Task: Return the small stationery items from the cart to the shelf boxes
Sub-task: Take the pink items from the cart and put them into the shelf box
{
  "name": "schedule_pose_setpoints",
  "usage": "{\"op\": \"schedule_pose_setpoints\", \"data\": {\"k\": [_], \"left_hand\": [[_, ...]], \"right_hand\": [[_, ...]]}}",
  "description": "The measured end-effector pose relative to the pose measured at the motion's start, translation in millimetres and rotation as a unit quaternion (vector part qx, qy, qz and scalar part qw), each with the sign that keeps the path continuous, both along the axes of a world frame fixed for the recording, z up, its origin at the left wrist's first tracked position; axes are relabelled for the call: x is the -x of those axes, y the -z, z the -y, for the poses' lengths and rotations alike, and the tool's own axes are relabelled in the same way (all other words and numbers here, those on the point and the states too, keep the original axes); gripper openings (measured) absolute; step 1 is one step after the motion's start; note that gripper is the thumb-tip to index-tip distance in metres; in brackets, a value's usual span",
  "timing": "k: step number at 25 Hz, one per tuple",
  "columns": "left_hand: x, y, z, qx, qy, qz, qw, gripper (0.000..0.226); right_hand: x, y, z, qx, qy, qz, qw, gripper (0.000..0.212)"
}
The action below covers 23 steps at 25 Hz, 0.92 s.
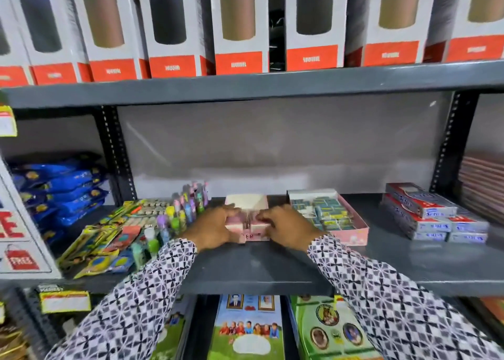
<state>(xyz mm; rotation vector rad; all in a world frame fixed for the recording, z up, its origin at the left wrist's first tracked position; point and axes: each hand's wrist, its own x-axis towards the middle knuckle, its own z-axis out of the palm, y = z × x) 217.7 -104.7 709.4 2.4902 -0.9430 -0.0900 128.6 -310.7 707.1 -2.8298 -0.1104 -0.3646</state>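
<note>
Both my hands rest on the pink box (246,223) in the middle of the grey shelf (272,267). My left hand (215,227) lies over its left half, fingers curled and pressed together on the top; my right hand (286,227) covers the right half the same way, fingertips near the centre seam. Whether anything is pinched under them I cannot tell. Just right sits an open tray of erasers (327,213); to the left stand coloured pens (185,209).
</note>
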Motion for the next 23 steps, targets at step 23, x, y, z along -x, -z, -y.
{"op": "schedule_pose_setpoints", "data": {"k": [23], "left_hand": [[29.7,14.7,-10.3,-0.039,-0.003,0.172,0.984,0.06]], "right_hand": [[21.7,12.3,-38.6,0.018,0.057,0.054,0.997,0.054]]}}
